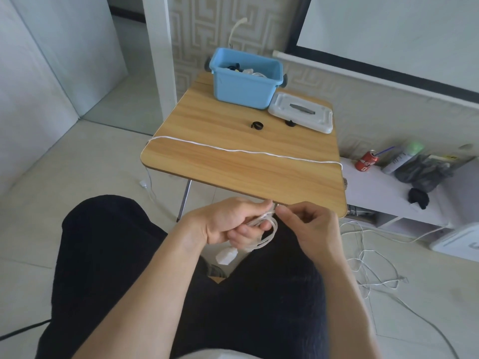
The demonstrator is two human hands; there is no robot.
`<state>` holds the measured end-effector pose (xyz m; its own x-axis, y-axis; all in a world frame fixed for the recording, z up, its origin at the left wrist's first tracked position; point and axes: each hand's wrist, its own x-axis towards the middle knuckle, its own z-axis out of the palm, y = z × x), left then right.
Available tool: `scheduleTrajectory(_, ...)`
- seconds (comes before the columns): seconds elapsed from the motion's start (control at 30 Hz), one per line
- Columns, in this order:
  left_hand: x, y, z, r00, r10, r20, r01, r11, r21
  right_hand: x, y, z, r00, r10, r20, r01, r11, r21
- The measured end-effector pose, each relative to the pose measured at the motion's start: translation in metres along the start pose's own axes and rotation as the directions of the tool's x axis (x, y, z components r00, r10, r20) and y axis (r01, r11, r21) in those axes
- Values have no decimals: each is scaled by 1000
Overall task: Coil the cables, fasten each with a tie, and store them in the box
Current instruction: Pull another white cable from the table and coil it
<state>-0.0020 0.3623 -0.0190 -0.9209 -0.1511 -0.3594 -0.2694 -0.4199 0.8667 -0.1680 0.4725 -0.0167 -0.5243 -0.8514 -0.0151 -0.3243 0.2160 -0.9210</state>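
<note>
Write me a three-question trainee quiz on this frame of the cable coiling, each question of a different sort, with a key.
1. True or false: the white lid is on the blue box.
2. Which hand holds the loops of white cable? A) left hand B) right hand C) neither
3. Fill in: the number of black ties lying on the table is ___.

Key
1. False: the lid lies on the table beside the box, which is open.
2. A: the left hand grips the coil above the lap, while the right hand pinches the strand at the top.
3. Two: one near the middle, one by the lid's near edge.
</note>
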Motion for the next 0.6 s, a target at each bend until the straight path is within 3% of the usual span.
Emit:
scheduleTrajectory(0.1,3,-4,-3,1000,28,-7,-29,996,-79,-1,11,10,999,29,25,-28,999,-36)
scheduleTrajectory(0.2,8,0,-8,973,192,-127,-229,865,-446,-1,13,11,997,42,57,-35,993,-115)
scheduleTrajectory(0.27,11,5,-13,903,274,-333,-427,675,-602,-2,14,8,992,60,115,-38,982,-182)
scheduleTrajectory(0.37,9,5,-23,723,264,-639,-671,489,-557,-6,17,5,979,58,197,-3,964,-268)
scheduleTrajectory(0.5,10,-3,-36,540,239,-807,-768,532,-357,-13,9,8,931,121,343,24,921,-389)
scheduleTrajectory(0.6,18,-8,-33,517,247,-819,-686,691,-225,-17,-9,9,814,241,528,24,894,-447)
